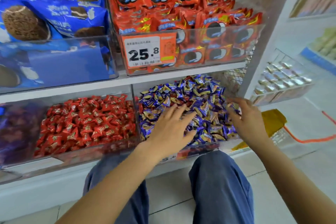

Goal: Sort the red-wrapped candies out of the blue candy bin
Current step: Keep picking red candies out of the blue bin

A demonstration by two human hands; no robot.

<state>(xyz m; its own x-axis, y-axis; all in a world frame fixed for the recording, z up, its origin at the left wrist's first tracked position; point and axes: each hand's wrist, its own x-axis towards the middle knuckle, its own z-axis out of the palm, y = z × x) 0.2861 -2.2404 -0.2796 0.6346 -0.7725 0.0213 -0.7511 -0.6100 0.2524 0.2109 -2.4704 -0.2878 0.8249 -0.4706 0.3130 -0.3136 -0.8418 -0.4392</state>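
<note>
**Both hands in the blue candy bin**

The left hand (170, 129) lies flat on the blue-wrapped candies (200, 96), fingers spread. The right hand (247, 120) rests at the bin's right edge, fingers loosely curled among wrappers. The red candy bin (87, 123) sits just left.

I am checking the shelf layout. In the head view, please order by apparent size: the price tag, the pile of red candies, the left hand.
1. Pile of red candies, clearly largest.
2. Left hand and price tag look about alike; the hand is nearer the camera, so I will not rank them.
</note>
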